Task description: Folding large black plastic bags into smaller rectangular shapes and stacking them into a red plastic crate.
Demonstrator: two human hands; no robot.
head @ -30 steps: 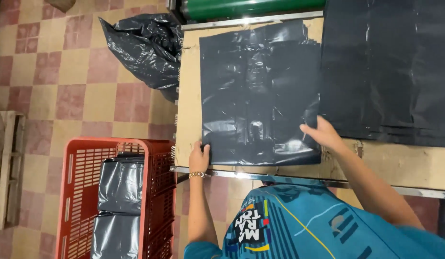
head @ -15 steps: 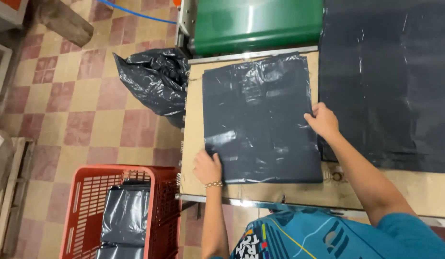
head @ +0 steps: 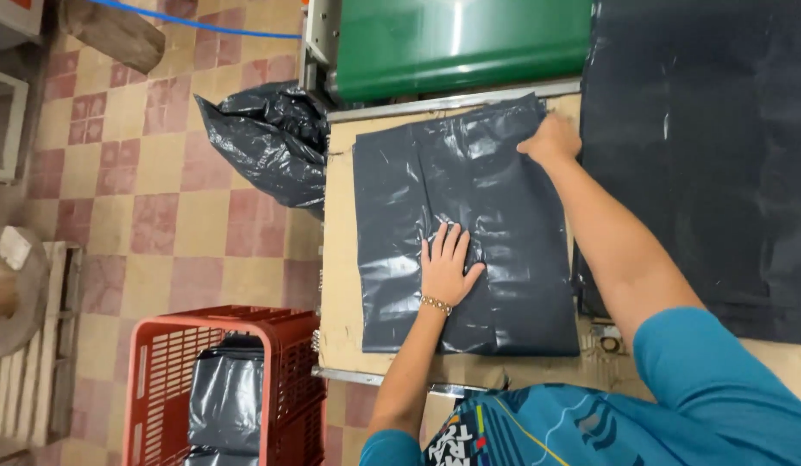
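Note:
A dark grey plastic bag (head: 495, 198) lies flat on a cardboard-topped table (head: 338, 285). My left hand (head: 448, 266) presses flat on the middle of the bag, fingers spread. My right hand (head: 551, 140) reaches to the bag's far right corner and pinches its edge. A wide sheet of the same dark plastic (head: 702, 155) lies to the right of the bag, under my right arm.
A green machine (head: 461, 39) stands at the table's far end. A crumpled black bag (head: 267, 142) lies on the tiled floor to the left. A red plastic crate (head: 215, 388) with folded grey bags stands near left. Wooden pieces (head: 25, 293) sit at far left.
My left hand moved from the bag's near left corner to its middle. My right hand went from the right edge up to the far right corner.

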